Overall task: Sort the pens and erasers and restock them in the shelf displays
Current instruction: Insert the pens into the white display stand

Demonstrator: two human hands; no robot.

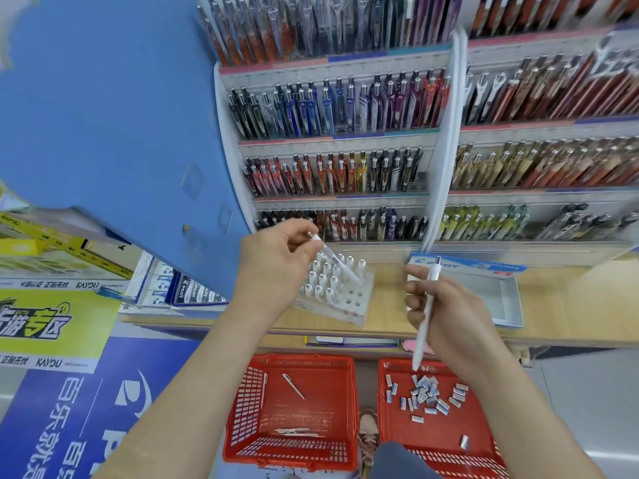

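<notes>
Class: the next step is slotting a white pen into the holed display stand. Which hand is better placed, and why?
Left. The left hand holds its white pen angled tip-down over the display stand and its open holes; the right hand holds its pen off to the side.

Bright, even indoor light fills the scene with only faint shadows. Wide-angle distortion bends the pen shelves (345,140) and blue panel (103,115) toward the edges. The upper pen rows and right side are smeared by blur.
</notes>
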